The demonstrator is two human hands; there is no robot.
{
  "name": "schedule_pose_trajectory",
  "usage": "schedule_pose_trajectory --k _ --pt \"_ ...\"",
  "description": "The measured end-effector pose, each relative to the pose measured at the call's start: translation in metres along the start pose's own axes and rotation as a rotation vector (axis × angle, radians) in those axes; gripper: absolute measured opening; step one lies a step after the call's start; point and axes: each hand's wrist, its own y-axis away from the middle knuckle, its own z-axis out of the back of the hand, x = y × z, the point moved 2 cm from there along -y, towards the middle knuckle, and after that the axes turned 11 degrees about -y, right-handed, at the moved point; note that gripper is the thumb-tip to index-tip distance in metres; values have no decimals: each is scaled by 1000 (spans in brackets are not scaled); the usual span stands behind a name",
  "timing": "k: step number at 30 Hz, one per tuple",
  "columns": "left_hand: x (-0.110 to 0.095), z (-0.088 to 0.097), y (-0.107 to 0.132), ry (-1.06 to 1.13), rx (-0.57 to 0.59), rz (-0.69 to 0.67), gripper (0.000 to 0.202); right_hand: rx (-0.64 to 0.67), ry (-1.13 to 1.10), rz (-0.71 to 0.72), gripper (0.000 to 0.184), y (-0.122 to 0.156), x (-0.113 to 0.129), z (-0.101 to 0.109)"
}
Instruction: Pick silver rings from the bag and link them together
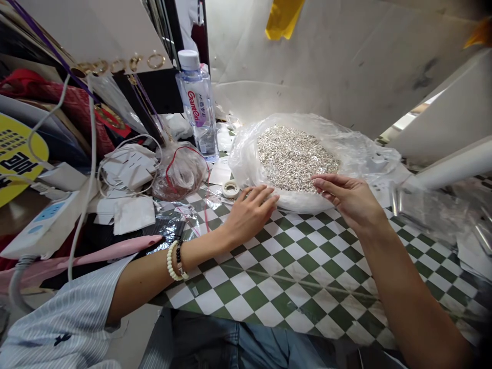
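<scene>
A person sits at a green-and-white checked table (292, 287). A clear plastic bag (361, 154) lies open at twelve o'clock from the hands, heaped with tiny silver rings (294, 156). The left hand (249, 212) rests palm down, fingers spread flat, touching the bag's near edge. The right hand (346, 197), fingers outstretched and holding nothing, reaches the heap's near rim. A water bottle (198, 102) stands at ten o'clock, with a roll of tape (230, 188) nearer.

The head camera looks forward and down — close over the checkered table (292, 277) — toward the ring-filled bag (357, 148).
</scene>
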Motion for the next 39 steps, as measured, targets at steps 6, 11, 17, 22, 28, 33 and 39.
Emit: schedule_pose_trajectory --k 6,11,17,22,28,33,39 --pt "5 3 -8 1155 63 447 33 164 85 15 30 22 10 -19" --pt "-2 2 -8 1352 175 570 29 195 42 45 34 31 15 -35" --pt "-4 0 -6 1351 193 640 29 314 63 2 32 39 5 -44" --pt "-8 3 -4 1290 255 635 31 320 186 66 30 26 10 -37" --pt "-25 8 4 786 544 121 7 188 654 551 11 -29 24 -35" --pt "-34 4 12 470 580 -206 6 246 931 584 8 -51 16 -46" --pt "-33 -1 13 419 527 -259 11 271 667 417 8 -52 18 -34"
